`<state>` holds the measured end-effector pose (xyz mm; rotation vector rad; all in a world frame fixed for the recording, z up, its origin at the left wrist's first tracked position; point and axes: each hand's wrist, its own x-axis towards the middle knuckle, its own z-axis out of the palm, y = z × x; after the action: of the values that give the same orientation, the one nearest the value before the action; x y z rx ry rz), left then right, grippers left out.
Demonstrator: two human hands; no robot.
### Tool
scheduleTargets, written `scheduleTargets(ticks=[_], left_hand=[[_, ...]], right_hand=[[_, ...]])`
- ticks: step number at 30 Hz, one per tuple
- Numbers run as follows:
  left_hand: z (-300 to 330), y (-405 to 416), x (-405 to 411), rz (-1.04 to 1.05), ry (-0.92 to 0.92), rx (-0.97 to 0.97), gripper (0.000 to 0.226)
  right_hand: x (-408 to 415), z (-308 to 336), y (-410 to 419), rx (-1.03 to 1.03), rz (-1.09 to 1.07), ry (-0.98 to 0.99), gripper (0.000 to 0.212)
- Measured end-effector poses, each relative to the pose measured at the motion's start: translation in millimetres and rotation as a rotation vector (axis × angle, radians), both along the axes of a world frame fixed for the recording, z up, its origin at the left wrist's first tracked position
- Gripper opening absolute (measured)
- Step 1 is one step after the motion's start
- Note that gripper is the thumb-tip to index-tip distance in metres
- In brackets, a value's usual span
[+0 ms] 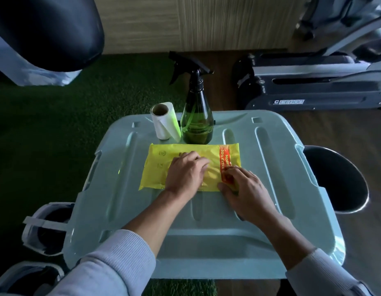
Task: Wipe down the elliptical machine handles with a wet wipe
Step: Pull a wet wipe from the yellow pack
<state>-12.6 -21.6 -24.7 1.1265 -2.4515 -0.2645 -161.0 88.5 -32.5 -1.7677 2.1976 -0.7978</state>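
Observation:
A yellow wet-wipe pack (161, 165) with an orange band lies flat on a pale blue plastic lid (270, 167). My left hand (185, 174) rests palm down on the middle of the pack, fingers loosely bent on its top. My right hand (245, 193) is at the pack's near right corner, its thumb and fingers pinching the pack's edge by the orange band. The elliptical machine (313, 86) stands at the far right on the wooden floor; only its base rails show, and its handles are out of view.
A green spray bottle (197, 122) with a black trigger and a small white roll (164, 121) stand at the lid's far edge. A dark round bin (339, 178) sits right of the lid. Green turf covers the floor on the left, under a black padded object (48, 33).

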Motion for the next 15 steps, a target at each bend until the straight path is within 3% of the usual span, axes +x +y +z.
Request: scheduleTargets(ticks=[6, 10, 13, 15], left_hand=[[5, -8, 19, 0.13, 0.207, 0.045, 0.038], [9, -20, 60, 0.311, 0.392, -0.01, 0.022], [14, -18, 85, 0.348, 0.417, 0.096, 0.056], [15, -11, 90, 0.304, 0.304, 0.17, 0.086]], right_hand=[[1, 1, -1, 0.031, -0.006, -0.009, 0.034], [3, -1, -3, 0.043, -0.011, 0.021, 0.032], [2, 6, -8, 0.109, -0.012, 0.059, 0.031], [2, 15, -16, 0.147, 0.002, 0.131, 0.032]])
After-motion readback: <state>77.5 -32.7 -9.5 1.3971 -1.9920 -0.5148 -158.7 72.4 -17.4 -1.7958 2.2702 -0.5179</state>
